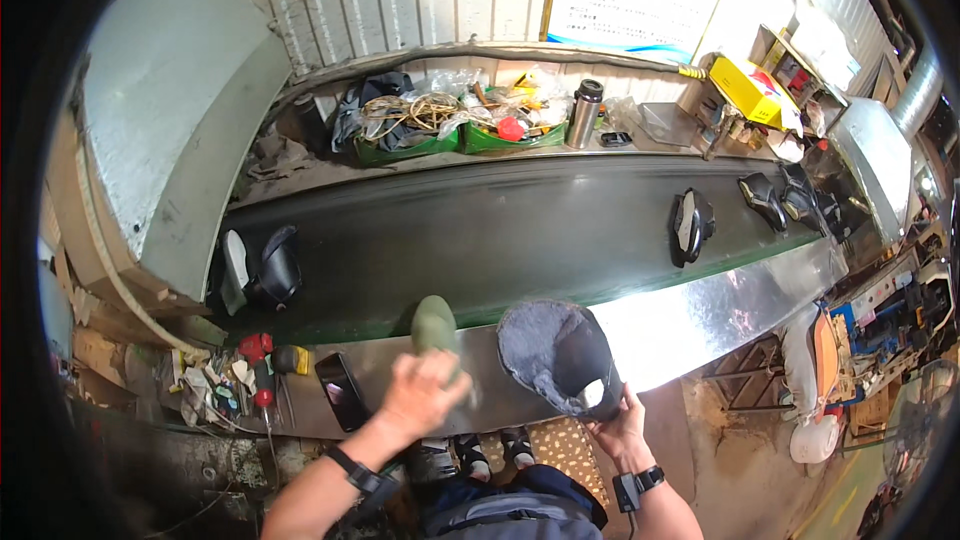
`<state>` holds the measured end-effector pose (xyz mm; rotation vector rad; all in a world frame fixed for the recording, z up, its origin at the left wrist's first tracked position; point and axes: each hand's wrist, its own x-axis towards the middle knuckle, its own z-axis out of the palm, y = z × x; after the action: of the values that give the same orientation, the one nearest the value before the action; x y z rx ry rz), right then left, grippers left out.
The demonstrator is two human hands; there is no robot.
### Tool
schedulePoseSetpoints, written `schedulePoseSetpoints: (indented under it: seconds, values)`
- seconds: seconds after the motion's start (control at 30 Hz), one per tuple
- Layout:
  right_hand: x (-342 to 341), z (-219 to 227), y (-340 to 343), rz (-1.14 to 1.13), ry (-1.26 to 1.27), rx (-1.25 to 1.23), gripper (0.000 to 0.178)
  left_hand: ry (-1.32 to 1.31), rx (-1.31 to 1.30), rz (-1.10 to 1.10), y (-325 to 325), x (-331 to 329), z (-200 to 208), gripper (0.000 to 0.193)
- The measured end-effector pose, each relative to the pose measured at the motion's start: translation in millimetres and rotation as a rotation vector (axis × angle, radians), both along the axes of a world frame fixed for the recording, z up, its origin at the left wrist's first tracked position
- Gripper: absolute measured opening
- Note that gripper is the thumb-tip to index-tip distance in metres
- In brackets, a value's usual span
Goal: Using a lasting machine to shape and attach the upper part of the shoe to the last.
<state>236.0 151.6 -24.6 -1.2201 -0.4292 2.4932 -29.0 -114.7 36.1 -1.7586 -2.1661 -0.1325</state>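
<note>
At the near edge of the belt, my left hand (428, 392) is closed around the rear part of an olive-green shoe last (434, 324), whose rounded toe points away from me over the belt. The fingers are slightly smeared by motion. To the right, my right hand (618, 430) grips the lower right side of a black boot (580, 345). The boot's wide opening faces up toward me and shows a grey fleece lining; a small white patch shows at its rim. Boot and last are apart.
A dark conveyor belt (480, 230) runs behind a metal ledge (690, 330). Black footwear (275, 270) sits at its left end, another black shoe (690, 225) and several more at right. A phone (342, 392) and red-handled screwdriver (264, 385) lie left. A steel thermos (584, 115) stands behind.
</note>
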Motion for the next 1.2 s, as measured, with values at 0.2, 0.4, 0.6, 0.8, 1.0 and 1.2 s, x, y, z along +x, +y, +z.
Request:
schedulePoseSetpoints:
  seconds: [0.2,0.4,0.6,0.8,1.0,1.2]
  values:
    - [-24.0,13.8,7.2,0.009,-0.018,0.252,0.046,-0.192,0.181,-0.200,31.9,96.1,-53.6,0.027]
    - [26.9,49.2,8.1,0.525,-0.209,1.322,0.048,-1.895,0.797,0.507,51.5,54.7,-20.5,0.042]
    - [2.6,33.9,-81.7,0.766,0.190,2.105,0.051,-1.956,0.380,0.837,45.4,-32.0,-65.6,0.042]
    - [-43.4,5.9,-105.3,0.568,-0.103,1.871,0.126,-0.670,0.605,0.720,53.9,-65.5,-122.1,0.032]
    - [-32.6,20.9,-82.0,0.921,0.093,1.217,0.122,-1.175,0.442,1.043,37.9,-28.8,-109.9,0.035]
    - [-9.8,-20.7,-71.5,0.924,0.106,1.623,0.104,-1.103,0.043,1.127,70.2,9.0,-67.6,0.089]
